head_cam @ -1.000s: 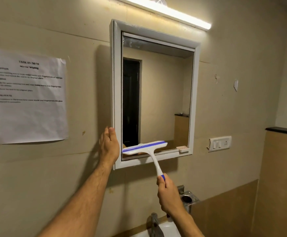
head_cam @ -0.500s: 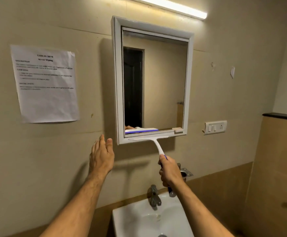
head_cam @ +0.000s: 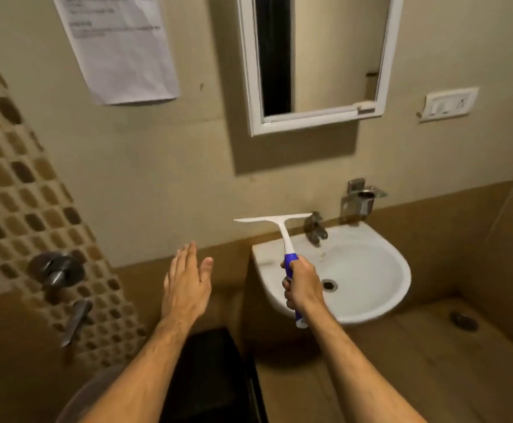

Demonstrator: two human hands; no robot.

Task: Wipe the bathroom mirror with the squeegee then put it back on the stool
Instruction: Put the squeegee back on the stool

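My right hand (head_cam: 302, 285) grips the blue handle of the white squeegee (head_cam: 279, 225), blade upward, over the left rim of the sink. The blade is well below the white-framed mirror (head_cam: 319, 56) and no longer touches it. My left hand (head_cam: 186, 282) is open, fingers together, held in the air to the left of the squeegee, holding nothing. A dark flat-topped object (head_cam: 211, 374), possibly the stool, lies below between my forearms, partly hidden by them.
A white sink (head_cam: 368, 270) with a metal tap (head_cam: 314, 228) hangs on the wall. A metal holder (head_cam: 360, 198) is above it, a switch plate (head_cam: 447, 103) at right, a paper sheet (head_cam: 121, 47) at upper left, shower valves (head_cam: 57, 270) on the mosaic strip.
The squeegee has come off the mirror's bottom edge and dropped to sink height. My left hand has left the mirror frame and lowered. The view has tilted downward.
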